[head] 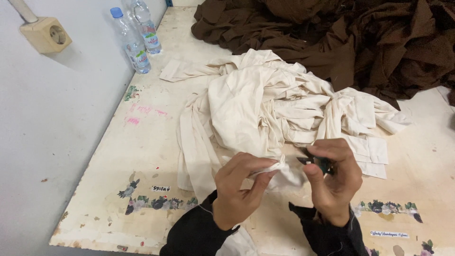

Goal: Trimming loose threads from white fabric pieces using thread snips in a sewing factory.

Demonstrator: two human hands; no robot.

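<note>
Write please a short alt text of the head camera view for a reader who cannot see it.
The left hand pinches a bit of cream cloth while the right hand holds a small dark tool at it. The cloth is heaped on a worn table, with brown fabric behind and two water bottles by the wall.

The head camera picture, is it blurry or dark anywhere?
Head view: even, soft light, no glare; the cream cloth looks sharp, the left hand and right hand slightly soft; the brown cloth folds go dark, hiding detail.
</note>
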